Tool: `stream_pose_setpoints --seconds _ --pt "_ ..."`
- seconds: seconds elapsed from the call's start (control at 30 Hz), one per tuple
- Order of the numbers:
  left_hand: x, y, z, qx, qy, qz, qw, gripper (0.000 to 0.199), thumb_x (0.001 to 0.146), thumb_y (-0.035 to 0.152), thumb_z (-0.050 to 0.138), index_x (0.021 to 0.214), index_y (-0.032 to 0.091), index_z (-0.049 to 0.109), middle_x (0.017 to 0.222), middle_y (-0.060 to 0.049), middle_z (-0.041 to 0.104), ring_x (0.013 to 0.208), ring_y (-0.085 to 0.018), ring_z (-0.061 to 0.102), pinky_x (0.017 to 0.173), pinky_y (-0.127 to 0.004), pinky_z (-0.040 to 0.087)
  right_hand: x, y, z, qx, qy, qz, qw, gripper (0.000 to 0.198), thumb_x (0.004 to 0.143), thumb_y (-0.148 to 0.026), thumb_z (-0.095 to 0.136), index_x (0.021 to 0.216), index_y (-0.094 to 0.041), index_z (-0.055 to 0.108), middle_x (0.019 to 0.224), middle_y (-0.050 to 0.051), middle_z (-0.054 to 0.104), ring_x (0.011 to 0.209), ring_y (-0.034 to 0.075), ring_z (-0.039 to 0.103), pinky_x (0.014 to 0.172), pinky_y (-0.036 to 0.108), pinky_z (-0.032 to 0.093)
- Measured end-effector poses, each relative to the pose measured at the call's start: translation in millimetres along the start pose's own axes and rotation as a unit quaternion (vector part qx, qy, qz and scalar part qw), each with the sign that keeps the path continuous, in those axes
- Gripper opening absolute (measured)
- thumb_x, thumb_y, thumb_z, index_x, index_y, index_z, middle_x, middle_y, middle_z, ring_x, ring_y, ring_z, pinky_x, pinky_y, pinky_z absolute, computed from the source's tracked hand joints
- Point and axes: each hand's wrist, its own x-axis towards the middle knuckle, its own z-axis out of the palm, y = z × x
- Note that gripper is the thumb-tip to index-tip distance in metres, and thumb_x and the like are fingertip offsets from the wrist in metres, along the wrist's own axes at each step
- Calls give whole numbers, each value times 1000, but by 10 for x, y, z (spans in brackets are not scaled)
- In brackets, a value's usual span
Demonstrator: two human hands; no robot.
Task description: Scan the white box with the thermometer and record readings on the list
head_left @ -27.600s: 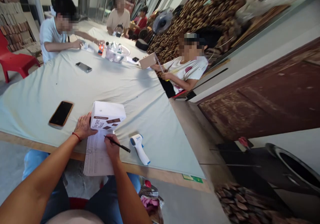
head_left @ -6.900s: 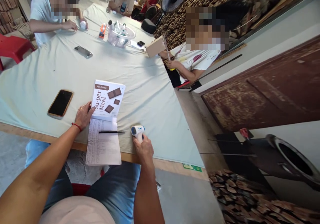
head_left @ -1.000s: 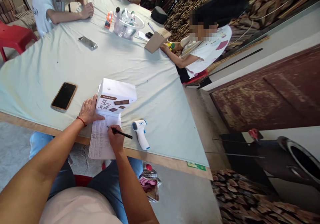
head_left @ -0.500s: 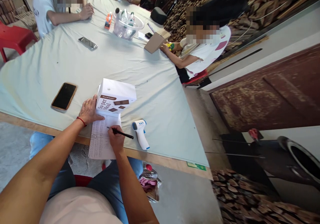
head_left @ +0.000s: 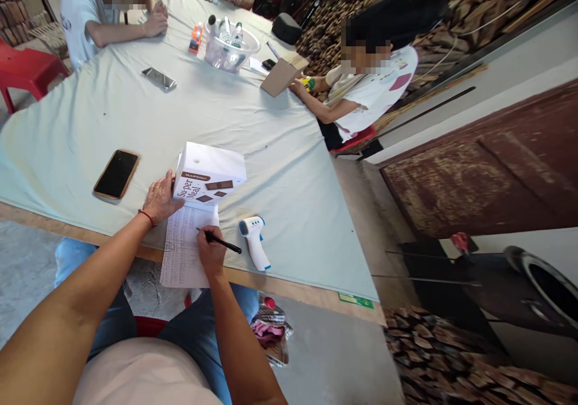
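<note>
My right hand is closed around a black pen, its tip over a sheet of paper covered in rows of handwriting. The sheet hangs slightly past the table edge. A white box printed "Super Meal" in brown stands at the top of the paper, covering its far part. Flat beside the box's left side lies my left hand, fingers stretched out and thumb spread to the box's lower front corner. Right of my pen hand rests a white and blue infrared thermometer.
A black phone lies left on the cloth-covered table. Farther off are a silver phone-like object, a basket of bottles, an orange tape dispenser and a cardboard box. Other people sit around the table.
My left thumb has shifted up from the paper to the box's lower edge. The pen tip has moved slightly right. A person at far left has brought their hands together.
</note>
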Motion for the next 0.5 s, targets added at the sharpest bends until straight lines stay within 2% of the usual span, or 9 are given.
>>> stream_pose_setpoints --seconds 0.1,0.2,0.27,0.4,0.5 --pt "11 -29 1 -16 7 -3 1000 98 77 35 64 157 12 12 147 -17 51 140 -34 42 118 -53 26 -6 -98 -73 -21 21 -57 998 18 86 -37 51 85 -21 60 76 1 62 73 17 58 72 31 50" --pt "12 -37 -13 -29 5 -5 1000 97 79 42 64 156 11 14 146 -17 52 138 -34 43 117 -53 27 20 -201 -217 -77 12 -136 988 21 93 -32 46 99 -21 62 94 7 66 92 21 61 85 37 50" --pt "12 -35 -22 -37 3 -10 999 95 81 49 61 155 10 16 145 -17 53 138 -33 43 117 -52 27 54 -217 -310 -139 2 -166 976 25 94 -26 41 107 -20 62 98 9 64 97 22 60 90 40 49" --pt "10 -33 -25 -47 26 -28 998 88 86 54 57 153 10 22 137 -17 58 130 -32 50 113 -50 33 111 -106 -378 -301 -12 -140 943 38 88 -15 39 118 -16 62 100 14 63 98 27 57 89 43 47" --pt "3 -31 -29 -51 52 -38 997 73 90 53 52 148 13 33 126 -14 64 120 -31 55 108 -48 38 103 -16 -356 -373 -40 -113 920 41 86 -13 41 119 -16 64 97 14 62 94 28 56 86 43 46"
